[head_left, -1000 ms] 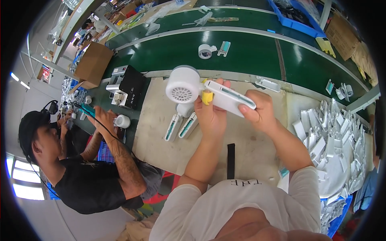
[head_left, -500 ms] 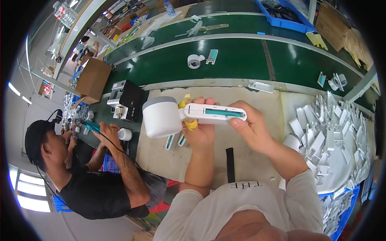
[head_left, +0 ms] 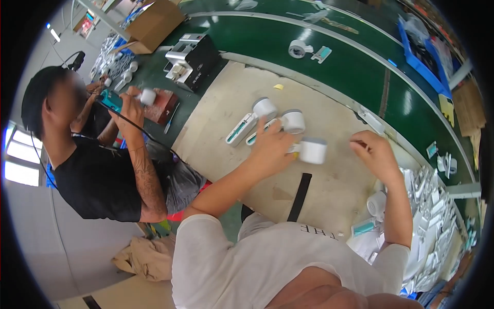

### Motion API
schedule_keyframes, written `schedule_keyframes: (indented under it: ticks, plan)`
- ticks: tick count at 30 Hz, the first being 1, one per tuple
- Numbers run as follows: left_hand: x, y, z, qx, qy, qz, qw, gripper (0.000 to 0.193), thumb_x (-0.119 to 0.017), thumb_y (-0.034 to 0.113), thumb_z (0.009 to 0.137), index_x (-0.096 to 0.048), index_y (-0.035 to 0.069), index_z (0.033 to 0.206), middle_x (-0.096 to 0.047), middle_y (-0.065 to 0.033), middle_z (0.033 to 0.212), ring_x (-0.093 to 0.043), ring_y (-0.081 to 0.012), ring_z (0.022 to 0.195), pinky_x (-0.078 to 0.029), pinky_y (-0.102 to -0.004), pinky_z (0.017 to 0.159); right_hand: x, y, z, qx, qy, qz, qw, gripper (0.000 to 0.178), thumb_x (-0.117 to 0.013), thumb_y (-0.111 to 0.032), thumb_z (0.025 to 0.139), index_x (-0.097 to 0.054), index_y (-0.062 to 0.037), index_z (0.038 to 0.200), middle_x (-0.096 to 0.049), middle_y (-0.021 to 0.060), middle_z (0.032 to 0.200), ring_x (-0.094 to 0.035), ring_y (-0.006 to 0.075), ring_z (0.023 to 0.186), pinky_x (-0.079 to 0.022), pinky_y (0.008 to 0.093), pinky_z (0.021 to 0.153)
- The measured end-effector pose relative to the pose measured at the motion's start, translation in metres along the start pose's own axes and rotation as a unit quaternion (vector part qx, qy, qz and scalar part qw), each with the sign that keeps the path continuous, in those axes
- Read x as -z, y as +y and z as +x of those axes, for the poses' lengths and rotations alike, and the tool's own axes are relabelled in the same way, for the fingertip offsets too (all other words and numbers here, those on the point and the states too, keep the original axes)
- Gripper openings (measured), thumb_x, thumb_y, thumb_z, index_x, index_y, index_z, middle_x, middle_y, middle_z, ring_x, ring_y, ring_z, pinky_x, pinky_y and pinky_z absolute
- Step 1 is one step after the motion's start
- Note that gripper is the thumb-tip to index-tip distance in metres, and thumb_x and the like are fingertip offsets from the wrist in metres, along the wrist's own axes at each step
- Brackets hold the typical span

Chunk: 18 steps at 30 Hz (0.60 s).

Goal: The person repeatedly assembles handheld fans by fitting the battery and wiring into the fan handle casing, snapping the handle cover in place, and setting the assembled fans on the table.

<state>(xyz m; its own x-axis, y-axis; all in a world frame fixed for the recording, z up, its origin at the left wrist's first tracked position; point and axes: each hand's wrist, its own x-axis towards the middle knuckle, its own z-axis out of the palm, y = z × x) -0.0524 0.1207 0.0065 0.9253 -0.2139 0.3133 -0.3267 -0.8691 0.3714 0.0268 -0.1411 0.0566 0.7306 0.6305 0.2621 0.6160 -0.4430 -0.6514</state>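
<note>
Left hand (head_left: 271, 147) spreads its fingers above the beige work mat (head_left: 342, 188), over the handle of a white hair-dryer-shaped unit (head_left: 313, 151); the hand hides that handle, so whether it is clamped on it cannot be told. That unit's drum-shaped head, grey at the upper rim, shows just right of the fingers. Just beyond lie two similar units: the middle one (head_left: 293, 122), its handle partly covered by the fingers, and the leftmost one (head_left: 265, 108), whose teal-lined handle slants toward the lower left. Right hand (head_left: 374, 152) is well apart, near the mat's right side, loosely curled; whether anything small sits inside it cannot be told. A black strip (head_left: 300, 197) lies nearer the person's body, and white plastic shells (head_left: 427, 216) are heaped at the right. At the left, a co-worker (head_left: 98, 170) in black holds a teal power screwdriver (head_left: 110, 99) near a black-and-silver machine (head_left: 198, 62).
</note>
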Motion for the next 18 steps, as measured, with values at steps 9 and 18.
schedule_keyframes:
  ticks: [9, 18]
  plan:
    - [-0.001, -0.108, -0.012, 0.129, 0.043, 0.071, 0.988, 0.031, -0.069, 0.017, 0.062, -0.062, 0.009, 0.091, -0.036, -0.0081, 0.135, -0.035, -0.0444, 0.116, -0.03, -0.0554, 0.094, -0.047, 0.085, 0.128, -0.007, -0.042, -0.102, 0.994, 0.021, -0.056, -0.015, 0.081, -0.059, -0.0043, 0.098, -0.057, 0.013, 0.105, -0.053, 0.0292, 0.098, -0.043, 0.0355, 0.083]
    - [0.029, -0.179, 0.004, 0.184, 0.098, 0.101, 0.973, 0.032, -0.066, 0.009, 0.059, -0.062, 0.005, 0.091, -0.042, -0.0136, 0.131, -0.042, -0.04, 0.108, -0.035, -0.0456, 0.091, -0.088, 0.153, 0.283, 0.006, -0.005, -0.441, 0.897, 0.038, -0.053, -0.009, 0.08, -0.049, -0.0115, 0.118, -0.036, 0.0066, 0.136, -0.025, 0.026, 0.13, -0.03, 0.0417, 0.101]
